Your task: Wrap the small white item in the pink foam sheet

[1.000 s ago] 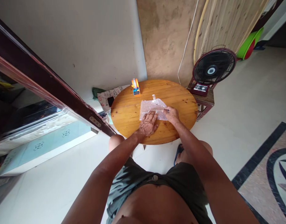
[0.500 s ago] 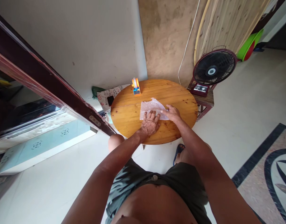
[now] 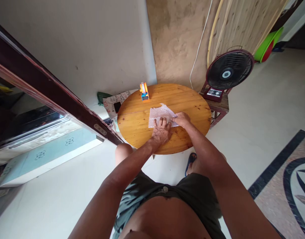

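A sheet of clear bubble wrap (image 3: 159, 114) lies on the round wooden table (image 3: 192, 103), its far right corner folded over toward the middle. My left hand (image 3: 161, 130) lies flat on the near edge of the wrap, fingers stretched out. My right hand (image 3: 181, 119) rests on the wrap's right side, fingers curled and pinching its folded edge. An orange and blue tape dispenser (image 3: 144, 91) stands at the far left of the table, apart from both hands.
A dark red floor fan (image 3: 227, 73) stands on a small stool right of the table. Newspaper and a dark phone (image 3: 117, 107) lie on the floor at the left. A dark door frame (image 3: 55, 89) runs along the left; boards lean on the back wall.
The far right corner of the bubble wrap has been folded over toward the middle. My right hand moved slightly along the wrap's right edge. My left hand stayed flat in place.
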The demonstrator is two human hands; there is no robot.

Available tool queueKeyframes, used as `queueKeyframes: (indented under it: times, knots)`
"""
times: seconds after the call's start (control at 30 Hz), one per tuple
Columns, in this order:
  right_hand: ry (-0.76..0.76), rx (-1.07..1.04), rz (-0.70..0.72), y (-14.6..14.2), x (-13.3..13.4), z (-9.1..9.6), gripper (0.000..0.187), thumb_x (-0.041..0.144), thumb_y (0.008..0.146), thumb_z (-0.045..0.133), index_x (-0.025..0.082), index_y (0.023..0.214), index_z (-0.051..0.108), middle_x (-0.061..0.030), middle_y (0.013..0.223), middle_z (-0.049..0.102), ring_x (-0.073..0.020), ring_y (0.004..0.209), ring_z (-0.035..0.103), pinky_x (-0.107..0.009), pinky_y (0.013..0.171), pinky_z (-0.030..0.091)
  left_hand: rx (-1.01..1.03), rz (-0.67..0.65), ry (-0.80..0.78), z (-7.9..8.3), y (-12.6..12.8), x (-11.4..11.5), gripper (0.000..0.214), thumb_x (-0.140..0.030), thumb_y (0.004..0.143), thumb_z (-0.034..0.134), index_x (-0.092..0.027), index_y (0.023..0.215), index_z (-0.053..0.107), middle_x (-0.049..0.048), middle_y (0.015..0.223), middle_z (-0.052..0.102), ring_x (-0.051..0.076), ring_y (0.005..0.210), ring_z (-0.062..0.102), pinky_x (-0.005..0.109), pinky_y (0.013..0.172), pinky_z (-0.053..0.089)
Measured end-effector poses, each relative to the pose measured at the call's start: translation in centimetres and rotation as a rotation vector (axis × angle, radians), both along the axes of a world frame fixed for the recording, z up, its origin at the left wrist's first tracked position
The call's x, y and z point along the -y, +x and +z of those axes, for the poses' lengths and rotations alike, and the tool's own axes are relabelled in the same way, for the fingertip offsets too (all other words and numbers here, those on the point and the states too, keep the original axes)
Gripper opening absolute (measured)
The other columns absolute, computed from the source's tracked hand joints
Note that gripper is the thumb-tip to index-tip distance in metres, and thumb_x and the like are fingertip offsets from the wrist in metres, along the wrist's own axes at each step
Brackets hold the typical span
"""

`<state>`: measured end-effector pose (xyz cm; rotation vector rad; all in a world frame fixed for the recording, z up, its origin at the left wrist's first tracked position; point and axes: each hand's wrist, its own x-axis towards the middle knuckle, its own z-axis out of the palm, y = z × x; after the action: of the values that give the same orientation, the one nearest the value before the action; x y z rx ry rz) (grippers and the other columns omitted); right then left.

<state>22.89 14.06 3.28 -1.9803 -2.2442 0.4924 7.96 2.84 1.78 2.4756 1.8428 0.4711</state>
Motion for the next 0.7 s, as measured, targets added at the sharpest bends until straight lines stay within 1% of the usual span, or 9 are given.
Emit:
queueKeyframes:
  times: [0.13,0.3,0.4,0.47,0.57,0.7]
  knots:
    - [-0.007,0.001,-0.013,-0.1,0.0,-0.1,0.042,0.053,0.086,0.067,0.019,0.106,0.079,-0.0137,0.108,0.078,-0.0257,0.100,0.073,-0.026,0.073,0.047,-0.085,0.016,-0.018,0.5,0.1,0.3,0.044,-0.041,0.092,0.056,-0.029,0.135,0.059,0.0082,0.145,0.060,0.039,0.149,0.032,0.072,0.121,0.022]
    - [0.002,-0.029,0.044,-0.4,0.3,-0.3,0.038,0.048,0.090,0.063,0.015,0.099,0.081,-0.0139,0.101,0.079,-0.0233,0.094,0.073,-0.024,0.070,0.045,-0.089,0.025,0.011,0.6,0.2,0.4,0.041,-0.044,0.094,0.055,-0.029,0.132,0.060,0.0092,0.140,0.063,0.039,0.148,0.035,0.071,0.119,0.023]
    - [-0.003,-0.068,0.033,-0.6,0.4,-0.4,0.034,0.043,0.088,0.065,0.014,0.097,0.081,-0.0139,0.097,0.079,-0.0223,0.090,0.072,-0.024,0.067,0.044,-0.079,0.018,0.029,0.5,0.4,0.4,0.043,-0.046,0.093,0.056,-0.029,0.133,0.060,0.0100,0.140,0.063,0.040,0.148,0.035,0.072,0.119,0.023]
    - [-0.006,-0.120,-0.001,-0.8,0.5,-0.6,0.031,0.039,0.086,0.068,0.013,0.096,0.081,-0.0131,0.093,0.079,-0.0216,0.085,0.072,-0.023,0.065,0.044,-0.078,0.014,0.032,0.5,0.5,0.4,0.045,-0.046,0.091,0.058,-0.030,0.133,0.060,0.0093,0.141,0.062,0.041,0.148,0.035,0.073,0.119,0.023]
    - [-0.018,-0.249,-0.043,-1.0,0.7,-0.9,0.025,0.035,0.083,0.071,0.013,0.091,0.081,-0.0096,0.083,0.077,-0.0183,0.074,0.069,-0.022,0.059,0.041,-0.081,0.015,0.034,0.5,0.6,0.4,0.046,-0.046,0.091,0.058,-0.031,0.134,0.060,0.0082,0.143,0.061,0.040,0.148,0.036,0.072,0.120,0.025]
    - [-0.067,-0.450,-0.114,-1.4,0.8,-1.0,0.020,0.031,0.082,0.071,0.013,0.084,0.078,-0.0046,0.068,0.070,-0.0133,0.055,0.060,-0.022,0.049,0.038,-0.077,-0.003,0.043,0.6,0.1,0.3,0.048,-0.042,0.091,0.056,-0.029,0.137,0.059,0.0097,0.143,0.061,0.039,0.146,0.039,0.070,0.121,0.026]
